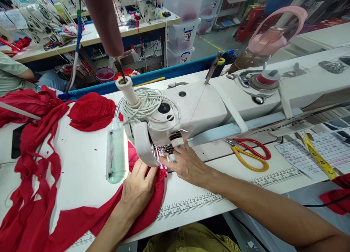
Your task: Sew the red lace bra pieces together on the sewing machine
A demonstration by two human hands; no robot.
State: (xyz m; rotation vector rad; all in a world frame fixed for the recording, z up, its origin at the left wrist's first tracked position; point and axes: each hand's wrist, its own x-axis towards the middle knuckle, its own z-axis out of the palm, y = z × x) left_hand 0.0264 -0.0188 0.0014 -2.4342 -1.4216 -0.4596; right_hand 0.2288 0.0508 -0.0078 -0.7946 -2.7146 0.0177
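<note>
A white sewing machine [188, 102] stands on the table, its head over a piece of red fabric [154, 208]. At the left of the machine head, my left hand [139, 188] holds the fabric with bent fingers, their tips close under the head. My right hand [188, 166] reaches in from the right beside the needle area, close to the fabric's edge and a small patterned white piece [163, 168]. The machine's knobs partly cover its fingertips, so what they grip is hidden. The fabric curves toward the table's front edge and trails left.
Scissors [250, 153] with red and yellow handles lie right of the machine, near a paper sheet [314, 153] with a yellow tape measure [317, 157]. Red fabric strips [41, 157] and a round red stack [91, 111] lie left. A pink-lidded bottle [265, 44] stands behind the machine.
</note>
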